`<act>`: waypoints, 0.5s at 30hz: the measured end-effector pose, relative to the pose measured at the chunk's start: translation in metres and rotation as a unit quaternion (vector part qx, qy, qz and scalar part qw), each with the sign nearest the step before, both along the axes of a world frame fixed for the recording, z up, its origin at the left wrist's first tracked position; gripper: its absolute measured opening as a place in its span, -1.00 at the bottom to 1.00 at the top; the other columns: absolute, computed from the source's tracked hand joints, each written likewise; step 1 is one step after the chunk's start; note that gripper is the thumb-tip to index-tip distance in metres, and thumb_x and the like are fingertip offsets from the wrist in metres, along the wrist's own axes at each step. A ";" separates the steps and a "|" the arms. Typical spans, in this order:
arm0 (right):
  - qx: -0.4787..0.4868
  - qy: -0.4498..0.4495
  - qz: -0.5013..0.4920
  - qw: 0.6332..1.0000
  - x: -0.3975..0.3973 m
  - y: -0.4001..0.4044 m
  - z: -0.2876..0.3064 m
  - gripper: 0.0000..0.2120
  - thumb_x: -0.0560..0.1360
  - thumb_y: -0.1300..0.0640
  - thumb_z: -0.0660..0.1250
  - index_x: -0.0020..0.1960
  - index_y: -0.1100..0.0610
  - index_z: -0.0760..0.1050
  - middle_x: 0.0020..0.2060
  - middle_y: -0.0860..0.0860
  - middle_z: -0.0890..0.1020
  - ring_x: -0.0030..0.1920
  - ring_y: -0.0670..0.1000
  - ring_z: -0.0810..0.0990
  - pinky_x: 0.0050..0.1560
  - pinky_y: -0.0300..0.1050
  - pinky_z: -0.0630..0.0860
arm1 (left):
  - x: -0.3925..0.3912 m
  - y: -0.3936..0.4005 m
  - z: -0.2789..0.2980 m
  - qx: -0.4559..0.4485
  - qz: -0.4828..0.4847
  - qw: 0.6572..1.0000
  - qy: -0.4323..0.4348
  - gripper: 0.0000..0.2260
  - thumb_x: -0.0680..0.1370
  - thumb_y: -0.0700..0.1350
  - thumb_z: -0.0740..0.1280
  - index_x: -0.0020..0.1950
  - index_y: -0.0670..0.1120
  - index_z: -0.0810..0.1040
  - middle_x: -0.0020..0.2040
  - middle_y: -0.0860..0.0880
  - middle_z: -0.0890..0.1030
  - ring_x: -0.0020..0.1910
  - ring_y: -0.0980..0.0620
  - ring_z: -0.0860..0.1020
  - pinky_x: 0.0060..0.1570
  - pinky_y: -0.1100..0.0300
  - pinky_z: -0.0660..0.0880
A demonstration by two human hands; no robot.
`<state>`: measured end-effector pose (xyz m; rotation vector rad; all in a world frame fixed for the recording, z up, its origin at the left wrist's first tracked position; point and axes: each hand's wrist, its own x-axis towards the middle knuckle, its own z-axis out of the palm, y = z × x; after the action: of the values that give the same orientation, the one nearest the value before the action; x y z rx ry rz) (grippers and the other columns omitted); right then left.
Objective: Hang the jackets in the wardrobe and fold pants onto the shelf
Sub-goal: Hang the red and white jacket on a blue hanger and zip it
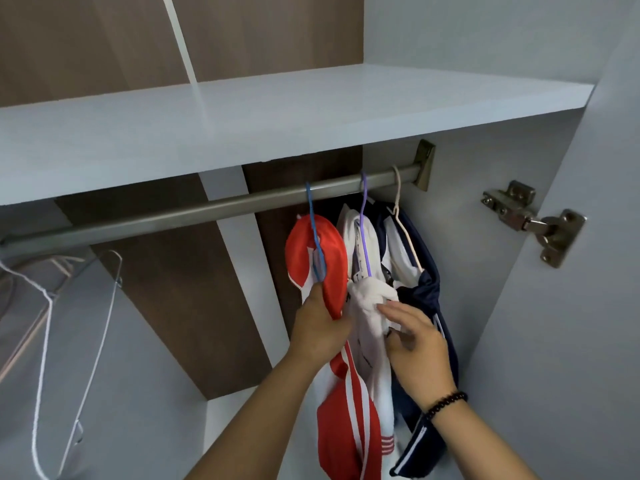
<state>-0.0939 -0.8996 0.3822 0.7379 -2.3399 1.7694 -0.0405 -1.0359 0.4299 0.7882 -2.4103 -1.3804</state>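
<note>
Matt metal rail (207,211); glossy shelf (242,126); cloth jackets (346,306).

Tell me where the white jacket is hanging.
The white jacket hangs on the purple hanger, right of centre on the rail, between the red jacket and the navy jacket.

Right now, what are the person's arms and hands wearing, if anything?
Both forearms are bare, no sleeves in view. The right hand has a bracelet of dark round beads at the wrist. The left hand shows no rings, watch or glove.
</note>
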 end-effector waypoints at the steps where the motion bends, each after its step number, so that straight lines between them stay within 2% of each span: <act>1: -0.017 -0.015 0.002 1.000 0.002 0.006 -0.001 -0.45 0.39 0.58 0.21 0.05 -0.02 0.59 0.10 -0.10 0.57 0.14 -0.26 0.52 0.17 -0.43 0.43 | 0.004 0.003 -0.003 0.007 0.017 1.000 0.014 -0.51 0.54 -0.03 0.36 0.44 0.02 0.30 0.05 0.15 0.48 0.02 0.09 0.56 -0.04 0.34 0.46; 3: -0.035 -0.056 0.012 0.998 0.007 0.016 -0.005 -0.46 0.40 0.58 0.21 0.03 -0.02 0.59 0.06 -0.10 0.60 0.06 -0.25 0.57 0.10 -0.45 0.45 | 0.013 0.011 -0.010 0.022 0.041 0.998 0.032 -0.49 0.53 -0.05 0.39 0.44 0.05 0.29 0.11 0.12 0.52 0.04 0.13 0.55 -0.02 0.31 0.52; 5: -0.038 -0.089 0.024 0.995 0.013 0.023 -0.010 -0.47 0.41 0.58 0.22 0.03 -0.02 0.59 0.04 -0.07 0.61 0.01 -0.26 0.59 0.04 -0.49 0.46 | 0.023 0.019 -0.019 0.036 0.054 0.997 0.034 -0.43 0.52 -0.07 0.40 0.47 0.09 0.27 0.29 0.08 0.50 0.23 0.03 0.53 0.19 0.07 0.54; 7: -0.033 -0.106 0.027 0.993 0.018 0.030 -0.015 -0.50 0.43 0.54 0.25 0.04 -0.03 0.59 0.04 -0.07 0.62 0.01 -0.28 0.58 0.04 -0.50 0.46 | 0.034 0.026 -0.026 0.047 0.063 0.997 0.026 -0.43 0.52 -0.04 0.41 0.47 0.11 0.26 0.35 0.08 0.47 0.28 0.00 0.51 0.25 -0.04 0.50; 12: -0.031 -0.120 0.013 0.992 0.038 0.052 -0.019 -0.51 0.44 0.50 0.27 0.03 -0.07 0.61 0.01 -0.06 0.66 0.04 -0.20 0.61 0.15 -0.33 0.50 | 0.062 0.043 -0.042 0.062 0.066 0.996 -0.002 -0.58 0.55 -0.03 0.38 0.38 0.07 0.39 0.29 0.07 0.53 0.19 0.04 0.56 0.18 0.05 0.53; 15: -0.034 -0.136 0.012 0.990 0.054 0.064 -0.022 -0.51 0.45 0.49 0.26 0.02 -0.09 0.61 -0.01 -0.08 0.67 0.03 -0.20 0.62 0.13 -0.28 0.53 | 0.078 0.054 -0.046 0.078 0.060 0.995 -0.007 -0.69 0.55 -0.02 0.37 0.26 0.13 0.42 0.23 0.09 0.55 0.12 0.06 0.58 0.19 -0.01 0.54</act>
<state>-0.0401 -0.8352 0.3599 0.5459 -2.4273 2.0650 0.0379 -0.9820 0.3839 0.9672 -2.2451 -1.5330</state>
